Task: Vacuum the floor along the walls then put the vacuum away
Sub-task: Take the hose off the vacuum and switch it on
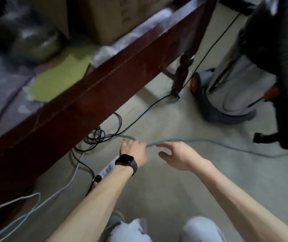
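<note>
Crouched down here. My left hand (134,151) is curled round the grey cord (209,142), just past the power strip (108,169) under my wrist. My right hand (176,158) is loose and open right beside it, holding nothing. The vacuum (227,95) stands well beyond my right hand. Can't tell if the walls are done, but I'd guess the cord and putting it away are still left.

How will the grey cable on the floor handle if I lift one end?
Probably floppy: the grey cable lies in a loose curve across the floor from the left hand, so it should sag and trail. Likely light, being thin. It may snag on the black cords tangled beside that hand.
</note>
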